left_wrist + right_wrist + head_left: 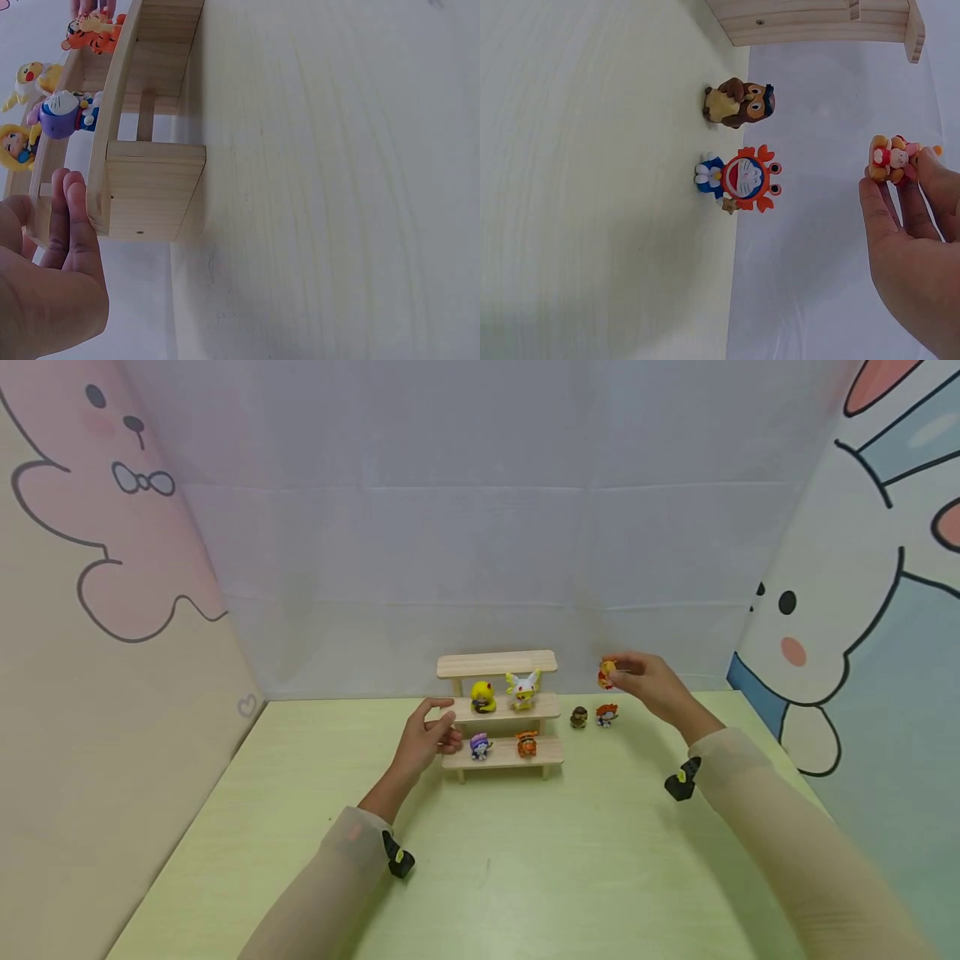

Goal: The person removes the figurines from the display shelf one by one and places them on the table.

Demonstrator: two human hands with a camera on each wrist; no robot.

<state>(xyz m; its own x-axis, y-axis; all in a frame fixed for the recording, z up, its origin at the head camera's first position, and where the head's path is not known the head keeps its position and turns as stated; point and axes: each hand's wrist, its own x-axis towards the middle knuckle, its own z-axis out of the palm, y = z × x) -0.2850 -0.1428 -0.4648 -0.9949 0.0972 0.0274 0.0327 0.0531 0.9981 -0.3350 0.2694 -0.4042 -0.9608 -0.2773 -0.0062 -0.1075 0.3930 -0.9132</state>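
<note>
Left hand point(422, 739), fingers relaxed, at pale wooden three-tier shelf's point(502, 710) left end; right hand point(651, 687), right of shelf, pinches small orange-and-red figurine point(891, 159).

No readable text, label, brand or number on the figurines point(483, 697), wooden stand point(497, 664) or walls point(112, 735).

Right wrist view: the right fingers point(879, 210) partly cover the held figurine point(892, 159); the wooden shelf point(817, 30), up and left of them, is cut by the top edge. Head view: the owl figurine point(578, 717) below those fingers is too small for its face to be read.
</note>
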